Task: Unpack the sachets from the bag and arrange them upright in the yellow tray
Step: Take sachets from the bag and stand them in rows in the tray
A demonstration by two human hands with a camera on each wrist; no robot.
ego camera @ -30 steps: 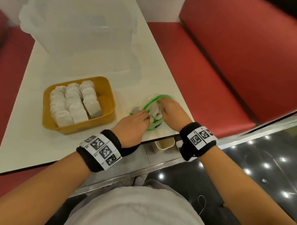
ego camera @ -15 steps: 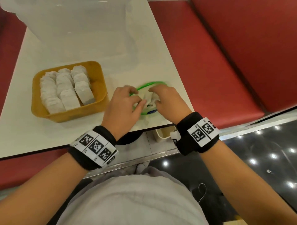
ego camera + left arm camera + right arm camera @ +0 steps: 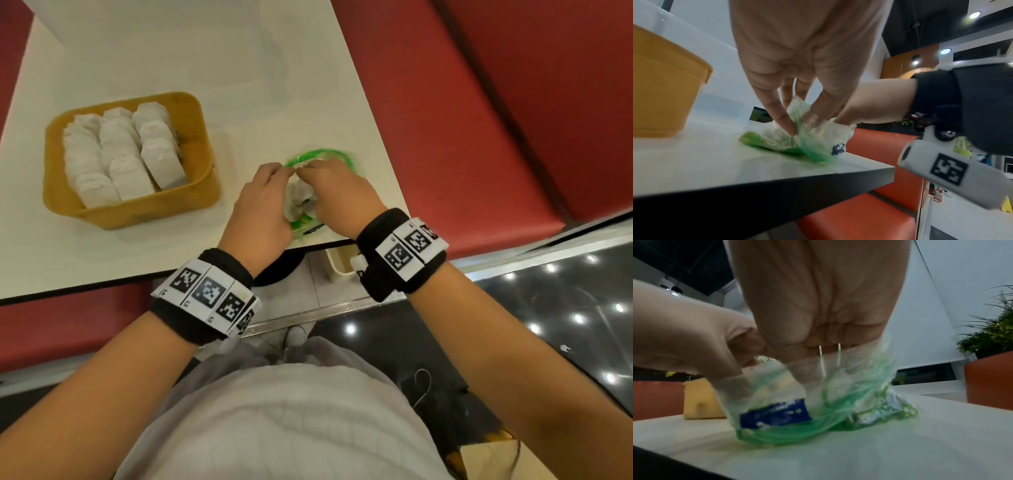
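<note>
On the white table [image 3: 239,68], the yellow tray [image 3: 202,144] holds rows of upright sachets [image 3: 120,161], and just beside it the left hand [image 3: 260,209] and right hand [image 3: 339,192] pinch the crumpled green bag [image 3: 816,146] with curled fingers [image 3: 777,112].

You're sitting in what looks like a fast-food or diner-style restaurant booth. The giveaway is the red padded bench seating [image 3: 496,113] filling the right side of the head view, wrapped around a cream laminate table [image 3: 191,61] with a dark edge. Lower right there's glossy black floor [image 3: 565,325] throwing back rows of ceiling spotlights. In the left wrist view, upper right, you get recessed downlights [image 3: 945,51] and a slatted wood wall panel [image 3: 906,68]. The right wrist view has potted greenery [image 3: 990,331] at its right edge, sitting in a red planter [image 3: 988,378].
</note>
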